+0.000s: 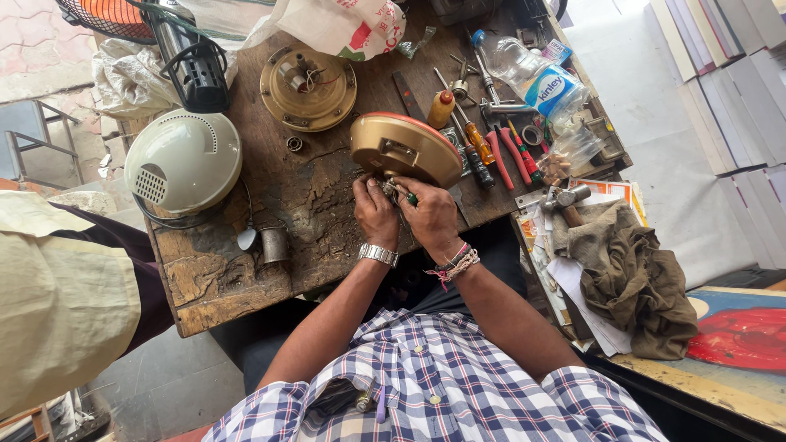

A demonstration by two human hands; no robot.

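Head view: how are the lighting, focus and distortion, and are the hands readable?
Head view: soft even daylight, no hard shadows; bright area at right nearly blown out; wide-angle bending at the edges; sharp overall. Left hand and right hand meet under the gold motor housing, hiding what the fingers grip.

Soft, even daylight; no hard shadows. Overexposed at upper right: the white floor sheet [655, 123] is washed out. Mild glare on the plastic bottle [532, 74] and the cream fan housing [184, 160]. Dim under the wooden workbench [246, 278]. Focus sharp mid-frame. Wide-angle bending at edges; near-left sleeve [57, 303] slightly soft.
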